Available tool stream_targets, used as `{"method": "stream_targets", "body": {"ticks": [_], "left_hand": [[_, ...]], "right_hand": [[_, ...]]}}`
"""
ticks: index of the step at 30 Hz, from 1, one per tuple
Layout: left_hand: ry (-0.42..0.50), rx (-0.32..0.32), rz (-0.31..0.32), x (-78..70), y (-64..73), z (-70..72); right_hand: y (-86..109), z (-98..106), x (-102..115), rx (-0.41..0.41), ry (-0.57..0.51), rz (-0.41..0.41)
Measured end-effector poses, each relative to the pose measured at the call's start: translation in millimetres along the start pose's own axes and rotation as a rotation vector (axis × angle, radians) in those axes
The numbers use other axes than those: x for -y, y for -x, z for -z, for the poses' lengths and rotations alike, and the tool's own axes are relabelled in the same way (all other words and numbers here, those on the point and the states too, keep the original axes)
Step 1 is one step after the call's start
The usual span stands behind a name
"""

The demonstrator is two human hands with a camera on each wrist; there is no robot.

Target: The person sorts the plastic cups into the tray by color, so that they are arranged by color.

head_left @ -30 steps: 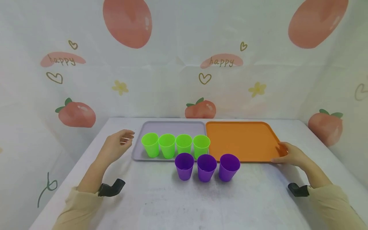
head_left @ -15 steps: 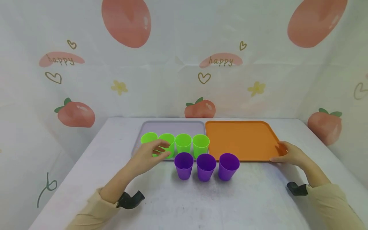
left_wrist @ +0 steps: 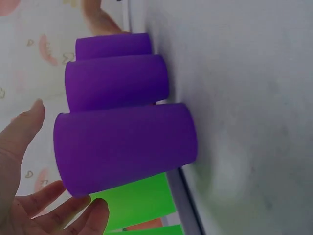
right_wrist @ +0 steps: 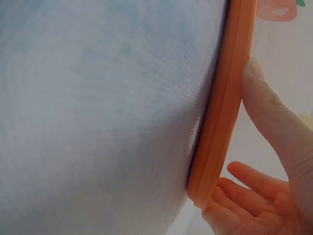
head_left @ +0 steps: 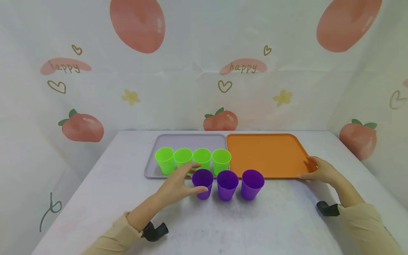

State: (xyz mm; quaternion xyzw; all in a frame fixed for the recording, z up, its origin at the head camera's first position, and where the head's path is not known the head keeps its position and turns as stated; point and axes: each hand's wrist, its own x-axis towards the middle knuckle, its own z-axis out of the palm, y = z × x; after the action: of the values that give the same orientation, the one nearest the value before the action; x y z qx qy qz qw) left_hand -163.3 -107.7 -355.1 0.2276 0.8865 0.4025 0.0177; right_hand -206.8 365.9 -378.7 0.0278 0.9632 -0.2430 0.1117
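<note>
My left hand point(head_left: 178, 184) reaches round the leftmost purple cup point(head_left: 203, 184), thumb in front of it and fingers behind. In the left wrist view the fingertips point(left_wrist: 100, 208) lie right by this cup's rim, and the thumb stands apart from it. Two more upright purple cups point(head_left: 227, 186) point(head_left: 252, 185) stand to its right in a row. My right hand point(head_left: 322, 171) holds the near right corner of an orange tray point(head_left: 267, 156), thumb and fingers spread across the corner. The right wrist view shows the thumb on the tray's rim point(right_wrist: 222, 107).
Several green cups point(head_left: 164, 161) stand upright in a row along the near side of a grey tray point(head_left: 191, 140), which adjoins the orange tray. A white cloth with fruit prints point(head_left: 178, 88) hangs behind the white table point(head_left: 248, 226).
My left hand has moved from left of the grey tray, past the green cups, to the leftmost purple cup. The right hand stays at the orange tray's corner.
</note>
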Motion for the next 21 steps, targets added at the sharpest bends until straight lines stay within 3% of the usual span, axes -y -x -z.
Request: {"method": "stream_targets", "body": {"ticks": [11, 21], "left_hand": [[0.007, -0.052, -0.078, 6.3, 0.3, -14.0], [0.011, -0.092, -0.085, 7.9, 1.0, -17.1]], "right_hand": [[0.9, 0, -2, 0.000, 0.001, 0.009], [-0.9, -1, -3, -0.008, 0.008, 0.010]]}}
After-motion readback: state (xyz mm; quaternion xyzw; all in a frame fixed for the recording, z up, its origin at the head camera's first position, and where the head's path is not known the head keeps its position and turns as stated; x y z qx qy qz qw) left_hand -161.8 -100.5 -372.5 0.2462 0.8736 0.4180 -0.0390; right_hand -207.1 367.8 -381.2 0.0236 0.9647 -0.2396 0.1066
